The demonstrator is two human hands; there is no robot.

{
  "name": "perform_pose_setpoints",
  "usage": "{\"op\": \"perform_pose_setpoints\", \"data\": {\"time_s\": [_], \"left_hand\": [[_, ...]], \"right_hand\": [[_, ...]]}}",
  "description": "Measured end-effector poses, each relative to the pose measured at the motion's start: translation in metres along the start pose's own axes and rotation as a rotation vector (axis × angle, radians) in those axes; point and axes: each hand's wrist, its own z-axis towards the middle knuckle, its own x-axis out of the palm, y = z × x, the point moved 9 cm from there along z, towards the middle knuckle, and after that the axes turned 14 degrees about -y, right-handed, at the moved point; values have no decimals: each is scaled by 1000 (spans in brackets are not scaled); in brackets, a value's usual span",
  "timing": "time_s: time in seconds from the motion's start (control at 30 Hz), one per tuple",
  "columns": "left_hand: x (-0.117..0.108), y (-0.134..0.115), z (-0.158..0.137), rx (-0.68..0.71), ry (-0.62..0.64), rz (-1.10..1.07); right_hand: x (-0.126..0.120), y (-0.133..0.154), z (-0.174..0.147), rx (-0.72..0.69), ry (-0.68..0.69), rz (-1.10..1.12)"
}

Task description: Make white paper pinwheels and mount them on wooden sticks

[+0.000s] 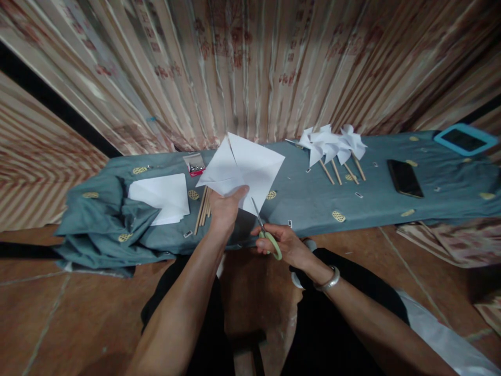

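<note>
My left hand is closed on a square sheet of white paper, thumb on top. A slit runs inward from the sheet's far corner. My right hand grips scissors with light green handles, and their blades meet the paper's near corner. Beside my left hand, several thin wooden sticks lie on the cloth. A stack of white paper rests further left. Behind the sticks is a small clear bag with little metal pieces and something red.
Several paper pinwheels on wooden sticks lie at the back right of the bench, which has a grey-green cloth. A black phone and a blue-framed tablet are further right. A patterned curtain hangs behind.
</note>
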Motion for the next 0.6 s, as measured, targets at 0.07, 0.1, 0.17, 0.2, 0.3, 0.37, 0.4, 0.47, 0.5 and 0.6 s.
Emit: {"op": "perform_pose_setpoints", "data": {"time_s": [0.07, 0.1, 0.17, 0.2, 0.3, 0.37, 0.4, 0.47, 0.5, 0.6], "left_hand": [[-1, 1, 0, -1, -3, 8], [-1, 1, 1, 3, -4, 11], [-1, 0, 1, 13, -4, 10], [-1, 0, 2, 17, -4, 10], [-1, 0, 2, 25, 1, 9], [-1, 0, 2, 27, 3, 9], [-1, 0, 2, 26, 3, 10], [-1, 0, 3, 24, -4, 16], [-1, 0, 2, 21, -8, 18], [0, -1, 1, 14, 0, 20]], "right_hand": [[0, 0, 0, 7, -5, 2], [0, 0, 0, 8, -6, 3], [1, 0, 0, 6, -7, 10], [1, 1, 0, 5, -6, 14], [1, 0, 1, 7, -5, 24], [1, 0, 1, 10, -11, 26], [1, 0, 1, 10, -14, 25], [1, 0, 1, 4, -18, 17], [1, 0, 1, 1, -17, 15], [0, 1, 1, -2, -25, 21]]}}
